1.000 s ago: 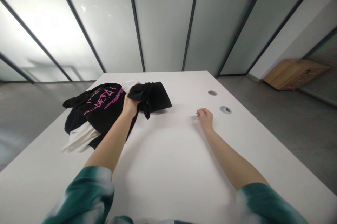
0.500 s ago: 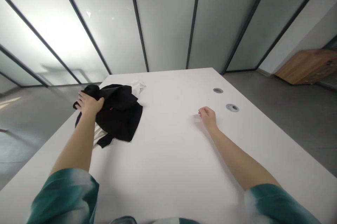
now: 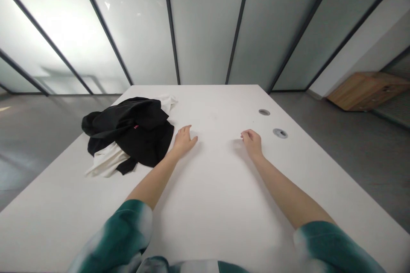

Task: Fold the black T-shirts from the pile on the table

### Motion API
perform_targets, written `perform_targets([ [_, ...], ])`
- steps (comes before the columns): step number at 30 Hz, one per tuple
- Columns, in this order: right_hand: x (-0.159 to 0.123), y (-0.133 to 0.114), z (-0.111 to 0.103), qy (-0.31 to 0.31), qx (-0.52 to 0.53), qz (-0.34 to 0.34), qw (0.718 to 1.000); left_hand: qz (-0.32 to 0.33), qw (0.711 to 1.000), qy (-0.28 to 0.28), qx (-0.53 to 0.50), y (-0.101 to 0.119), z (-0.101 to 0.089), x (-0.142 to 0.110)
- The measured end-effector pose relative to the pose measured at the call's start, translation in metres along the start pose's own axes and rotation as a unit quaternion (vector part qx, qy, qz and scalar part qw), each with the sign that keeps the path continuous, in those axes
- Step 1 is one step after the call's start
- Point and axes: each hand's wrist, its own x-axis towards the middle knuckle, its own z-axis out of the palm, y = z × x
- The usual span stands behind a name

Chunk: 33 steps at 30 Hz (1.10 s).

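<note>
A rumpled heap of clothes lies on the left part of the white table. On top is a black garment (image 3: 144, 134) with a small pinkish-red mark, and a white garment (image 3: 110, 159) pokes out below it at the near side and again at the far side. Just right of the heap is my left hand (image 3: 185, 140), holding nothing, its fingers stretched and thumb apart. My right hand (image 3: 252, 141) is over the middle right of the tabletop, fingers curled in, with nothing visible in them.
The white table (image 3: 218, 204) narrows toward a frosted glass partition (image 3: 205, 25) with dark frames. Two round cable grommets, one farther off (image 3: 264, 112) and one nearer (image 3: 280, 133), sit near its right edge. A wooden cabinet (image 3: 365, 90) stands on the grey floor at right.
My left hand has let go of the black garment and moved right, off the heap. The garment's left side now lies spread out. My right hand has stayed almost where it was.
</note>
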Motion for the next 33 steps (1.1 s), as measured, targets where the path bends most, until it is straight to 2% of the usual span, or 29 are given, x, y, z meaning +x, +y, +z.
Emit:
perform_targets([
  [2,0.003,-0.002,0.002,-0.038,-0.061,-0.036,0.997,-0.002,0.998,-0.045,0.033,0.005,0.007,0.000],
  [4,0.005,-0.004,0.006,-0.081,-0.162,-0.097,0.979,0.001,0.995,-0.065,0.082,0.003,0.010,-0.002],
  [7,0.003,-0.003,0.013,-0.108,-0.320,-0.184,0.923,0.014,0.988,-0.081,0.134,-0.006,0.011,-0.005],
  [9,-0.002,-0.001,0.017,-0.118,-0.384,-0.203,0.893,0.019,0.984,-0.100,0.148,-0.009,0.012,-0.007],
  [14,-0.012,0.003,0.022,-0.209,-0.452,-0.182,0.848,-0.002,0.980,-0.118,0.157,-0.006,0.014,-0.009],
  [19,-0.015,0.001,0.025,-0.286,-0.478,-0.121,0.822,-0.005,0.978,-0.138,0.158,-0.006,0.014,-0.007],
  [33,-0.016,-0.014,0.026,-0.320,-0.492,-0.086,0.805,-0.003,0.976,-0.143,0.165,-0.004,0.012,-0.008],
])
